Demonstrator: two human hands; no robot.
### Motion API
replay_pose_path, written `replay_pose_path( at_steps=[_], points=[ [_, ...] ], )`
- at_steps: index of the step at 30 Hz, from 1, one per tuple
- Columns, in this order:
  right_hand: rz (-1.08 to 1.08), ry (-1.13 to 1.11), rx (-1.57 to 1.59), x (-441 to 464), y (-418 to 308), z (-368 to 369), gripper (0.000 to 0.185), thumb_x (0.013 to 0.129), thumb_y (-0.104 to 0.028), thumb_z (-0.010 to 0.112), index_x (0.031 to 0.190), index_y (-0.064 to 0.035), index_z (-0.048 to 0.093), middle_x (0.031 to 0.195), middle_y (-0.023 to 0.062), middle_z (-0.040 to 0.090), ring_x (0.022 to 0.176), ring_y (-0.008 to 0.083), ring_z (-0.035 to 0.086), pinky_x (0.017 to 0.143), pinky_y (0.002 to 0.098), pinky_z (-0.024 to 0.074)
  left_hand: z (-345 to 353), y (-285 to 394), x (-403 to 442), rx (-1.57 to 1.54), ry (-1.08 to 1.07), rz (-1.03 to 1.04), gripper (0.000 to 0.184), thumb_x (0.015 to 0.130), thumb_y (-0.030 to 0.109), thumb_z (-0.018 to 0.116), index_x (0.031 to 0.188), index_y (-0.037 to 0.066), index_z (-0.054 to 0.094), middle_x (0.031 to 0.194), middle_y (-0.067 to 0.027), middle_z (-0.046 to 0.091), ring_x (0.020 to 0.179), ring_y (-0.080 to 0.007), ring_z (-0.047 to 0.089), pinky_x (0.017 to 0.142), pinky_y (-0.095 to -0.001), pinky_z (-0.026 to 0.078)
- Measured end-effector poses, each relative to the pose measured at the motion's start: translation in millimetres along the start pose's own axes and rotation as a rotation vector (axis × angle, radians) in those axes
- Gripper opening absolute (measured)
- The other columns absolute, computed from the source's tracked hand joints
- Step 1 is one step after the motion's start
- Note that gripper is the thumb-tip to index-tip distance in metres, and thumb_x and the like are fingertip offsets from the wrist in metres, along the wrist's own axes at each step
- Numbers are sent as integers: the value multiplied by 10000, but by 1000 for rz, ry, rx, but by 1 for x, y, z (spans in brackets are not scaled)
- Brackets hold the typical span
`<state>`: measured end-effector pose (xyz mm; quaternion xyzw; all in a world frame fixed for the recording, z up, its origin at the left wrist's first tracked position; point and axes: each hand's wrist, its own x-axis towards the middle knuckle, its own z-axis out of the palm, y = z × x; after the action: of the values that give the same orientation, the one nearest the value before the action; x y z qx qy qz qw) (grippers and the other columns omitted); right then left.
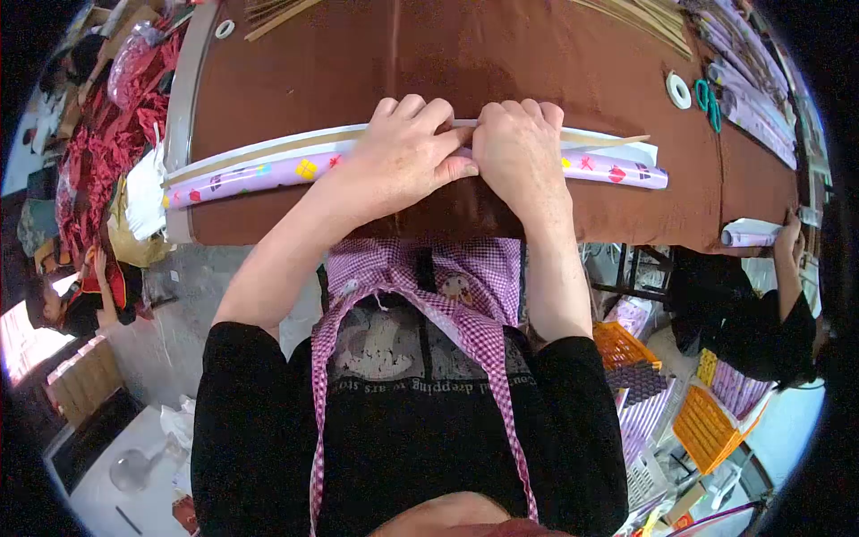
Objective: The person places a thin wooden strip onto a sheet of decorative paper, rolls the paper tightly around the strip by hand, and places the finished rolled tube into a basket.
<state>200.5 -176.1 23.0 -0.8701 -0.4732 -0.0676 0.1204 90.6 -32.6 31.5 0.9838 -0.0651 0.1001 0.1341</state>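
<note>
Across the near edge of the brown-covered table lies a long, partly rolled sheet of purple wrapping paper (277,174), printed with colourful gift shapes. Its white underside shows along the far edge, where a thin tan strip (617,140) runs lengthwise. My left hand (403,154) is closed over the middle of the roll, thumb pointing right. Right beside it, my right hand (522,154) grips the same roll with curled fingers. The fingertips of both hands are partly hidden, as is the paper under them.
On the brown table (429,63) lie a roll of white tape (678,90), green-handled scissors (708,105) and bundled thin strips (644,22). Finished purple rolls (756,107) are stacked at right. A co-worker's hand (789,234) touches another roll (752,233). Orange baskets (707,428) stand below.
</note>
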Motion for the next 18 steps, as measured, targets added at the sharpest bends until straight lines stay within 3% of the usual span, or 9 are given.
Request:
replay_pose_path(
  at_steps=[13, 15, 18],
  points=[
    [-147, -15, 151, -1, 28, -24, 145, 835, -108, 572, 835, -92, 716, 825, 88, 671, 897, 297, 607, 911, 434, 398, -7, -4, -4, -87, -25, -14, 355, 891, 377, 666, 1112, 103, 717, 1007, -63, 565, 969, -254, 529, 866, -400, 404],
    [-47, -145, 129, -2, 46, -45, 164, 828, -82, 558, 848, -84, 721, 857, 89, 688, 929, 304, 611, 941, 428, 391, -5, -3, -4, -86, 2, 0, 377, 882, 382, 676, 1130, 101, 708, 1006, -66, 564, 963, -254, 530, 859, -404, 408],
    [-31, -65, 182, -9, 83, -60, 149, 831, -83, 571, 856, -70, 717, 850, 97, 695, 910, 305, 616, 934, 417, 410, -4, -5, -5, -76, 15, 12, 392, 875, 387, 681, 1138, 97, 700, 1010, -67, 566, 959, -258, 532, 856, -410, 412]
  ],
)
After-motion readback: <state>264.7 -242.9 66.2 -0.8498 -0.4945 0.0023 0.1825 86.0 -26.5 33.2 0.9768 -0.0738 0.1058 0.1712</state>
